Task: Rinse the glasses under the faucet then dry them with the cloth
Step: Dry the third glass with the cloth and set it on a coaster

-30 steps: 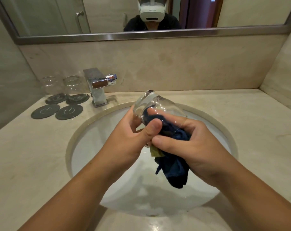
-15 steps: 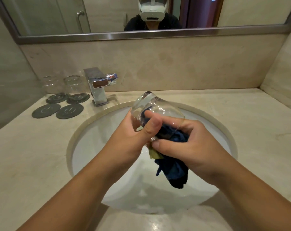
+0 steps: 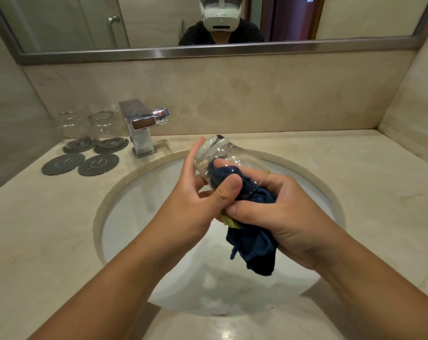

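Marble counter (image 3: 48, 229) fills the view, and you face a steel-framed mirror (image 3: 61, 20) above its back wall. Set into the counter is a round white sink (image 3: 102, 217), and both your hands are over it. Your right hand (image 3: 289, 217) is closed round a dark blue cloth (image 3: 254, 246). Part of the cloth is stuffed into the mouth of a clear glass (image 3: 222, 153), a fingertip shows through the wall beside it, and the loose end hangs below your fist. Your left hand (image 3: 191, 207) grips the glass, with the thumb across its near side and the fingers wrapped behind it toward the base. The glass sits above the sink, tilted, with its base up and away to the left and its mouth toward your right hand. A chrome faucet (image 3: 140, 128) stands at the sink's far left rim. Left of the faucet, two spare glasses (image 3: 72, 126) stand by the back wall, each on a dark round coaster (image 3: 79, 144). Two bare coasters (image 3: 63, 163) lie just in front of them.
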